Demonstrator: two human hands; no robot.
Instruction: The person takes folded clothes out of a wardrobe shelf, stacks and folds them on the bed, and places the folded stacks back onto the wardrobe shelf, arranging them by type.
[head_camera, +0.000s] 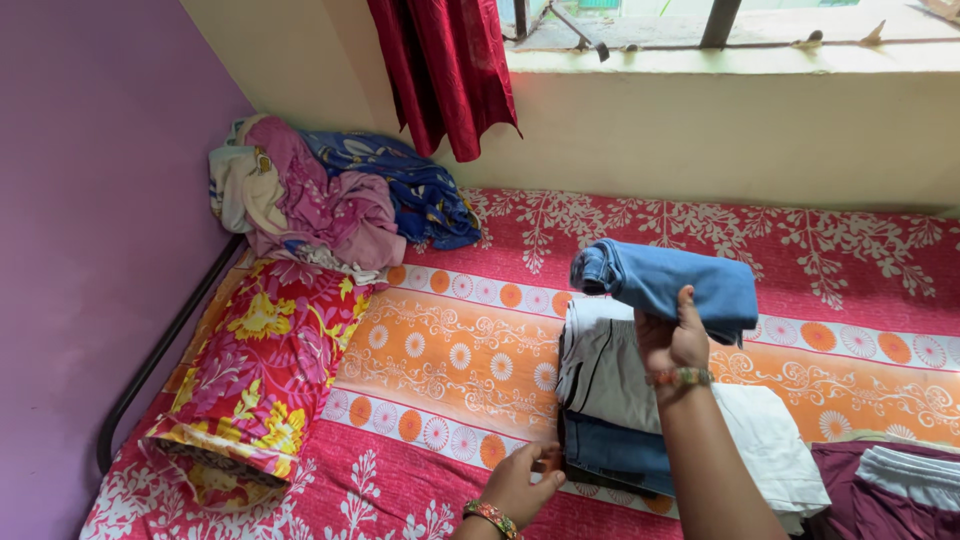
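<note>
The right hand (672, 342) pinches a folded blue denim garment (668, 284) above the grey-and-blue folded pile (610, 400), steadied underneath by the open left hand (520, 482); the one-edge grip could let folds sag open.

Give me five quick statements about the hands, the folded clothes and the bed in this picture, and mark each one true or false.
1. The right hand holds up a folded blue garment. True.
2. The left hand grips the curtain. False: it rests at the near edge of the stack of folded clothes, low on the bed; the dark red curtain hangs by the window, untouched.
3. A floral pillow lies at the left side of the bed. True.
4. The bedsheet is plain white. False: it is red and orange with white floral patterns.
5. A heap of crumpled cloth sits in the far left corner. True.
</note>
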